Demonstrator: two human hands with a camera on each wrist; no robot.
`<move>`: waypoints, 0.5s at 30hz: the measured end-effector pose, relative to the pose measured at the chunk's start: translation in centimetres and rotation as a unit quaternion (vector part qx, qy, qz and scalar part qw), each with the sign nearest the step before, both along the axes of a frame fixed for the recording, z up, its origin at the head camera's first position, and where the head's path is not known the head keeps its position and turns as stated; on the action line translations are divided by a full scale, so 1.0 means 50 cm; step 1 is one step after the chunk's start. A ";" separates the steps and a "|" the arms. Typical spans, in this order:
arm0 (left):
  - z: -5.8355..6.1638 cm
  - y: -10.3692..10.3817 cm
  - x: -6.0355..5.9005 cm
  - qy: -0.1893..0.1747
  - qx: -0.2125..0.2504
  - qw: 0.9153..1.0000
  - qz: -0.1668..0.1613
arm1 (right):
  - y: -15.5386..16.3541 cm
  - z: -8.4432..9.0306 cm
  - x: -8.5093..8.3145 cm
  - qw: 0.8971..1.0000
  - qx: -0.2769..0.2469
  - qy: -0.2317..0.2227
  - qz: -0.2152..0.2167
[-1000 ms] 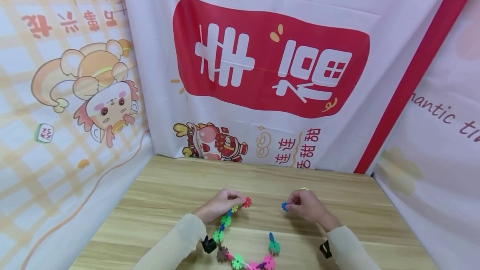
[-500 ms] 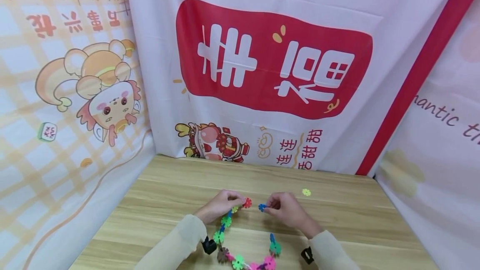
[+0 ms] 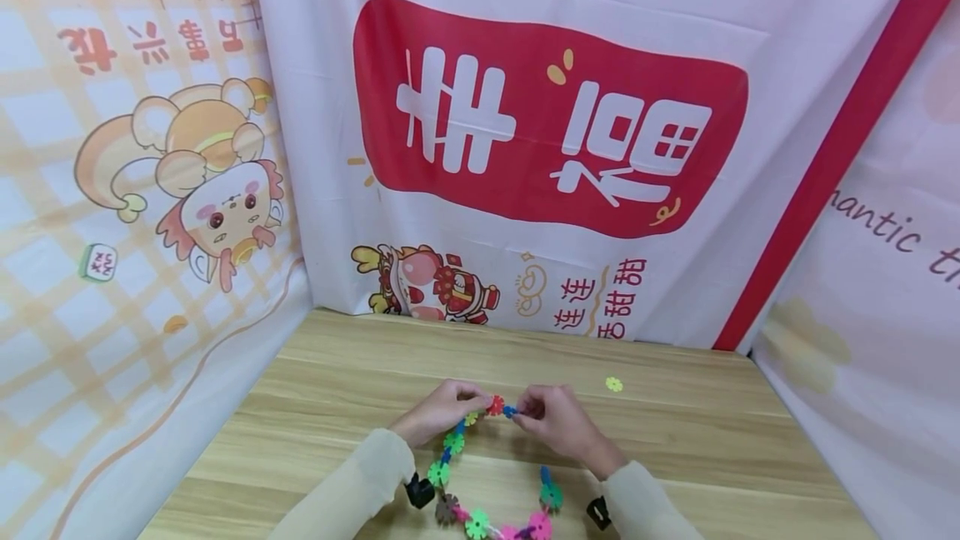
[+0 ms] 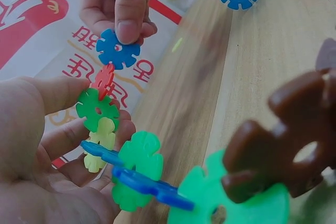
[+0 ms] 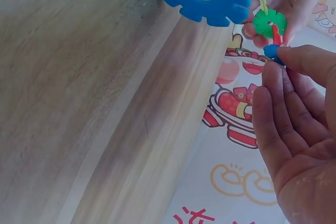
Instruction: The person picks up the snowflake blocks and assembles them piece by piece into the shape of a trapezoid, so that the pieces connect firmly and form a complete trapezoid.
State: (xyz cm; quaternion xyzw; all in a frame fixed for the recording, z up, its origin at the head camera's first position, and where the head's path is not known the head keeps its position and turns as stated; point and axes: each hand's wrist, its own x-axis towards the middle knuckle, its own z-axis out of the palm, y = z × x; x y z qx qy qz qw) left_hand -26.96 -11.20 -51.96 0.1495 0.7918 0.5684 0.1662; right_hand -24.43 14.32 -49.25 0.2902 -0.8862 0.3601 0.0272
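My left hand [image 3: 442, 408] pinches a chain of slotted plastic snowflake discs near its far end, with the thumb against a green disc [image 4: 94, 109]. Beyond it a red disc [image 4: 103, 81] stands out edge-on. Between thumb and finger my right hand [image 3: 564, 425] pinches a blue disc [image 4: 116, 51], whose slotted edge meets the red one; how deep they interlock I cannot tell. Down from my left hand the chain curves past a brown disc [image 3: 447, 509] and pink ones [image 3: 539, 525]. Its other end, another blue disc [image 3: 545, 475], lies nearer my right forearm.
One loose yellow disc [image 3: 614, 384] lies on the wooden table [image 3: 337, 373], beyond my right hand. Printed cloth [image 3: 547, 132] hangs behind the table and at both sides. Black straps [image 3: 420, 490] sit on my wrists.
My right hand has moved left with the blue disc until it meets the red disc, uncovering the loose yellow disc. My left hand has stayed nearly still.
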 end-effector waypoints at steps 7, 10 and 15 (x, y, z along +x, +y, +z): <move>0.004 0.002 0.004 0.013 -0.008 1.000 -0.004 | -0.012 0.001 0.001 1.000 0.006 0.008 -0.006; 0.006 0.003 0.006 0.017 -0.016 1.000 -0.003 | -0.017 0.002 -0.001 1.000 0.014 0.012 -0.008; 0.005 0.002 0.007 0.010 -0.014 1.000 -0.014 | -0.026 0.001 -0.003 0.999 0.026 0.035 -0.001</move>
